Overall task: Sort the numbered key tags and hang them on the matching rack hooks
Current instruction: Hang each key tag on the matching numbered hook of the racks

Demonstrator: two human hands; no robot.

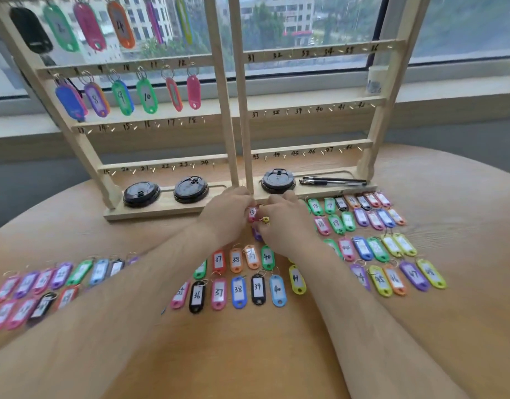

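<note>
A wooden key rack with numbered hooks stands at the table's far side. Tags hang on its upper left rows, among them a green tag 10. Rows of coloured numbered key tags lie flat on the table, such as a black tag 36 and a yellow-green tag 45. My left hand and my right hand meet just in front of the rack's base. Between their fingertips sits a pink tag marked 13, with a small yellow piece beside it. Which fingers pinch which piece is hidden.
Three black round lids and two pens lie on the rack's base. More tags lie in rows at the left and right of the round wooden table. A window ledge runs behind the rack.
</note>
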